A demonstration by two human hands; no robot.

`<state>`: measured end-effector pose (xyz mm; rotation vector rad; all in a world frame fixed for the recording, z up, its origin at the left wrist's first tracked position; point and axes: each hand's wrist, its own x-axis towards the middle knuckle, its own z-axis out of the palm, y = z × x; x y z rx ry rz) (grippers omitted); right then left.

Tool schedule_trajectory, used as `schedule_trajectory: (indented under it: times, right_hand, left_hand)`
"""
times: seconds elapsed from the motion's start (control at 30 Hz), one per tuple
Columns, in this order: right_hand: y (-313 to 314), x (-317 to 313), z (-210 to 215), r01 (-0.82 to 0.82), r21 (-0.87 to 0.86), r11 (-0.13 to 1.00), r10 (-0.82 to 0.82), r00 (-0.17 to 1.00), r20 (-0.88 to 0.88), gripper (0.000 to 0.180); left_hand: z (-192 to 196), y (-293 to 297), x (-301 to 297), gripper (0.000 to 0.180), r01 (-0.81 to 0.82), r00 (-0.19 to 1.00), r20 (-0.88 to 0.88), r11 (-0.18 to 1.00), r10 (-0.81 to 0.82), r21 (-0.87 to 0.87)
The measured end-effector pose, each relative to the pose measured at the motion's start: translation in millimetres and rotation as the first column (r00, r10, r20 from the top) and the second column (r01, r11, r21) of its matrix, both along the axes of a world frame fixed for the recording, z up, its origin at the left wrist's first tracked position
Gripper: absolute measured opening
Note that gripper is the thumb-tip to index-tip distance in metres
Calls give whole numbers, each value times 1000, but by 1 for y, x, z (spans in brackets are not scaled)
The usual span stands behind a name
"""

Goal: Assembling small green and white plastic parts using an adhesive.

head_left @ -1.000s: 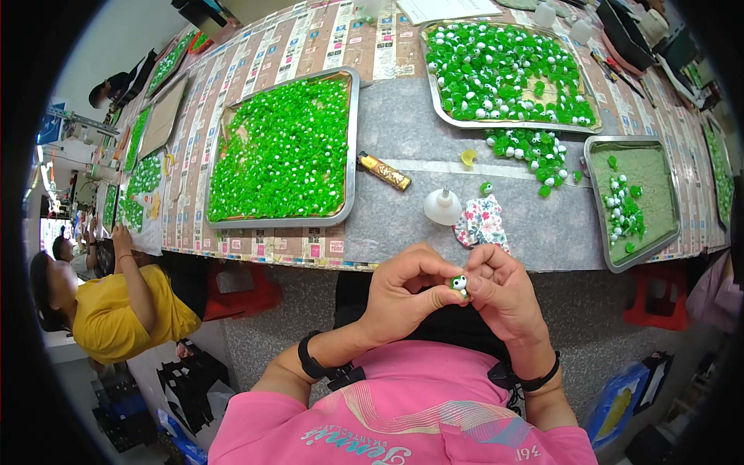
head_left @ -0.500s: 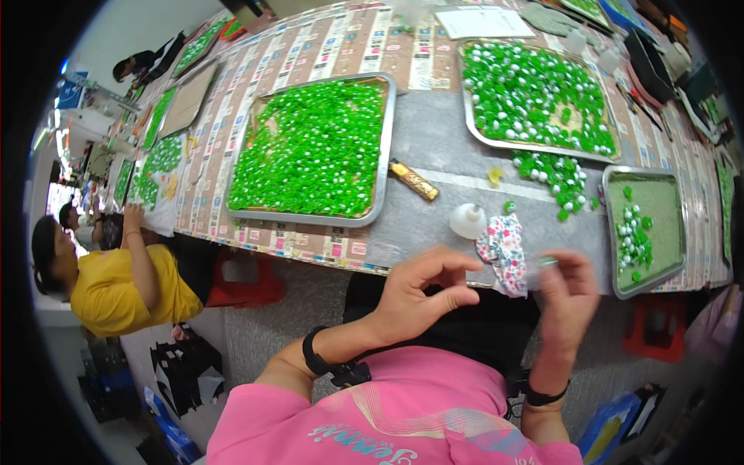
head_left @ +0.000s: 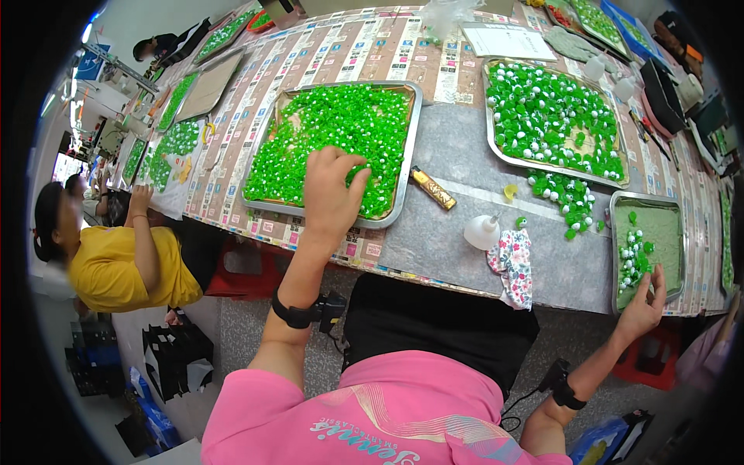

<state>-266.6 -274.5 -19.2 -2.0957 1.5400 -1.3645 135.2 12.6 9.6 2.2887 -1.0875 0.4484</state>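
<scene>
1. Green beads (head_left: 333,147) fill the large metal tray (head_left: 413,147) straight ahead of the person, heaped thick so that a hand can dip in anywhere. In the head view, the only view, the left hand (head_left: 332,195) lies on the near right part of that heap, fingers curled down into the beads as if gathering some; whether any are actually pinched I cannot tell.

2. Far to the right, the right hand (head_left: 645,304) is at the near edge of a small tray (head_left: 682,232) lined in dull green, fingers loosely spread over the few green-and-white pieces (head_left: 634,260) there. It seems to hold nothing. That tray is within easy reach at the table's near edge, probably as a spot for finished pieces.

3. Between the two trays lie a small gold-wrapped bar (head_left: 433,188), a white cone-shaped bottle (head_left: 481,232) and a flowered cloth (head_left: 513,263), kept central where either hand can reach them.

4. A second big tray (head_left: 496,147) behind holds mixed green and white beads, with a loose spill (head_left: 566,198) on the grey mat (head_left: 449,139).

5. At the left a person in a yellow shirt (head_left: 116,267) works at the same long table.
</scene>
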Motion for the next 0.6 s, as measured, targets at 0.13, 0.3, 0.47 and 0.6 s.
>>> schedule_trajectory:
  times: [0.13,0.3,0.47,0.6]
  right_hand:
    - [23,23,10,-70,-13,997,71,997,37,20]
    - [66,61,20,-325,61,944,312,935,168,17]
    - [108,105,34,-598,133,791,585,802,124,26]
    - [131,145,36,-722,222,655,715,687,126,44]
  left_hand:
    - [-3,-4,7,14,-22,1000,4,996,21,82]
    - [-2,-5,9,11,-8,1000,-16,996,10,92]
    - [-7,0,7,11,45,999,-24,999,-46,-27]
    - [1,10,-6,13,82,988,-116,986,-99,-147]
